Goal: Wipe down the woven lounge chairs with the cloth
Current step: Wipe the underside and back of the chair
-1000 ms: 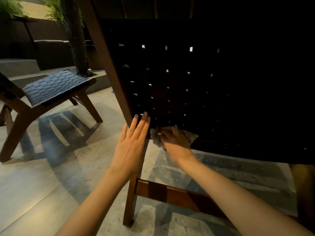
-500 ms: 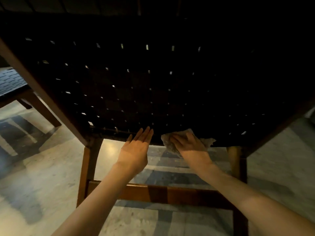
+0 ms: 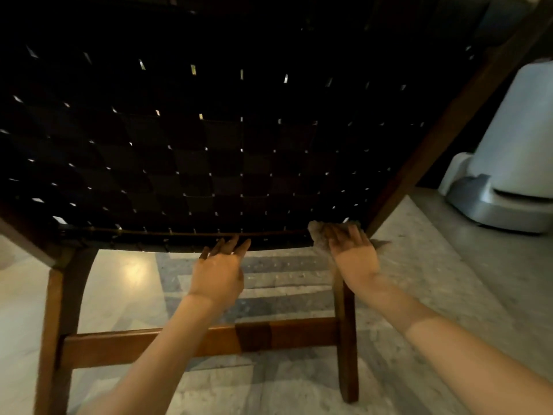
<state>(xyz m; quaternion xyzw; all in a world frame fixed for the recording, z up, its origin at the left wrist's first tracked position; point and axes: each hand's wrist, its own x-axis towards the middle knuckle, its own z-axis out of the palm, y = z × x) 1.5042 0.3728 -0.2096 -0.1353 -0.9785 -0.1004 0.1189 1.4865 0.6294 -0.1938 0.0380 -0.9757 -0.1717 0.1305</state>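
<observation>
**Wiping the bottom edge of the chair weave**

Right fingers: spread out and nearly straight, pressing flat on the cloth. Not wrapped round it, as far as seen through the blur. Cloth bunched up small and squeezed against the bottom right corner of the dark weave, just beside the slanted wooden rail. A bit of cloth poking out past the right hand on the rail side.

Left fingers: straight and loose, holding nothing, tips touching the bottom edge of the weave near its middle. Left hand apart from the cloth, likely there to steady the chair.

Further out: a leg below the right wrist, a crossbar joining the legs, and pale stone floor under it all. Off to the right, a white machine.

Step in hand, by the look of it: rubbing along the lowest row of the weave, now at its far right end. No hand on the rest of the weave above. No way to tell from here how much of it is already clean.

Next, most likely: sliding the cloth up a row and back across, or else rubbing down the rail. Needs a flat, firm push to stop the cloth slipping into the little gaps or catching on the strips. Needs the left hand pushing back too, to stop the chair rocking. More than one chair in the job, so probably plenty left to do.
</observation>
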